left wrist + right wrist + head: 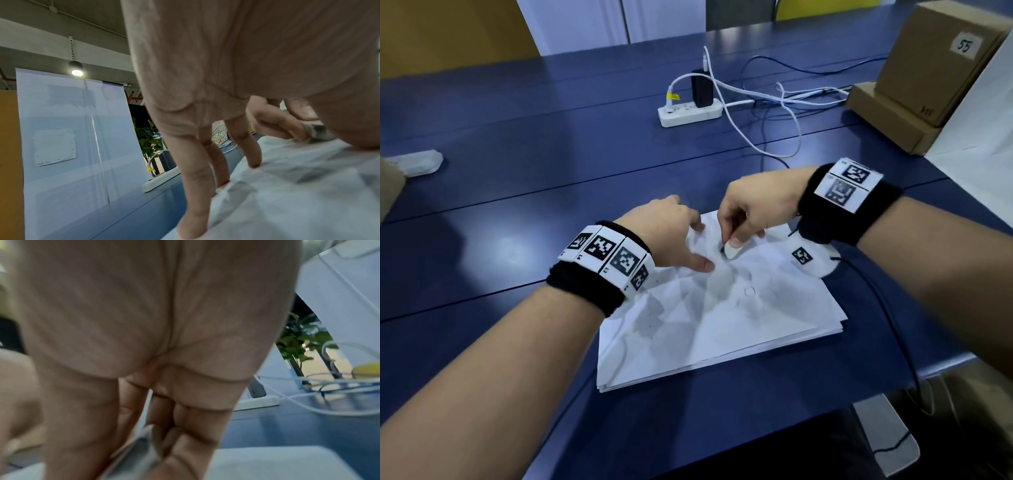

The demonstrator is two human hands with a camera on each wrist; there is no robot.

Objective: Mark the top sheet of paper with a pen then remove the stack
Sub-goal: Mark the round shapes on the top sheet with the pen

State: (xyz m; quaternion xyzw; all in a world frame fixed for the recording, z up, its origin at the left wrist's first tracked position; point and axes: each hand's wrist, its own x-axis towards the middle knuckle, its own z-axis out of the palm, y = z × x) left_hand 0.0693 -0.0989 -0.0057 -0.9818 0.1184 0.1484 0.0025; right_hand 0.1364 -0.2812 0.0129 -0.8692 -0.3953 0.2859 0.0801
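- Head view: your left hand [671,233] rests on the far left part of the stack of paper [722,325], fingers spread and fairly straight, tips pressing the top sheet, holding nothing. Your right hand [753,209] curls thumb and fingers around a short white pen [731,251], its dark tip touching the sheet near the stack's far edge. The stack lies on the blue table [517,171], close to the near edge; only this view shows the sheet's faint creases and a small drawn circle [749,291]. A white power strip [690,113] and cardboard boxes [928,78] sit well beyond.
- Left wrist view: from below the palm you see the fingertips [255,164] planted on the paper, straight and apart, which the head view only hints at. Your right hand shows behind, pinching the pen low against the sheet.
- Right wrist view: blurred, but the fingers [197,426] fold tightly around the pen's pale barrel [135,456]; its tip cannot be seen here.
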